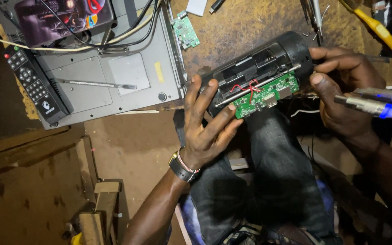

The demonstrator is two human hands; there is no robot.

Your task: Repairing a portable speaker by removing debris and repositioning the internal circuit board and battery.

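Glossy black plastic, cylindrical speaker shell (259, 68) opened along its length, gripped across the lap between both hands. Left hand (205, 122) clamped on the near end, fingers spread over the rim, thumb touching a green circuit board (265, 95) fixed along the open side. Thin red wires (250, 87) looped over a slim metal rod just beyond that thumb. Right hand (341, 90) closed on the far end, also pinching a blue-and-silver soldering iron (377, 105) pointing inward. Left of the left hand: flat grey device casing (114, 86), black remote (35, 84), small loose green board (185, 31). Worn, stained brown bench (250, 22) beneath. Dark denim below.
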